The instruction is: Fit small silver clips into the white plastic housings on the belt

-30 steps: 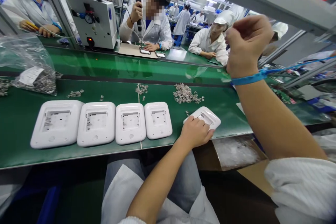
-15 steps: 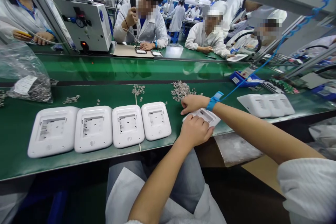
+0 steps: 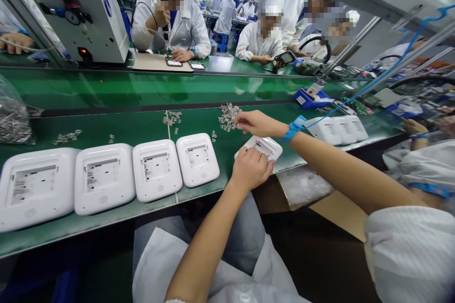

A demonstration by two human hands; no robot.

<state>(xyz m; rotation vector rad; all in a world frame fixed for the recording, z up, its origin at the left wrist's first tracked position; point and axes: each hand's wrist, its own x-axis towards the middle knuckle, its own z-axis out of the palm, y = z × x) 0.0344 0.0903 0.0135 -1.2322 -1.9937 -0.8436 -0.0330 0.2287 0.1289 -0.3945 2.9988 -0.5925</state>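
One white housing [image 3: 272,148] is held near the front edge of the desk [image 3: 199,123] by the left hand [image 3: 250,168], whose bent fingers are laid over its near side; its open recess is partly covered. The right hand [image 3: 261,123] is held just behind that housing, at the edge of a pile of small metal pieces [image 3: 227,116]. Its fingers are curled toward the pile, but whether a piece is pinched between them cannot be told.

To the left, four lined-up housings [image 3: 158,170] are laid with their recesses facing up. Metal seems to be seated along the left side of some recesses, so some pieces may be judged in place there; whether any housing is complete cannot be told. To the right, three grouped housings [image 3: 344,128] are seen beyond the right forearm, their insides too small to be made out. Much loose metal is left in the pile and in smaller clusters [image 3: 172,118], so the work is judged unfinished.
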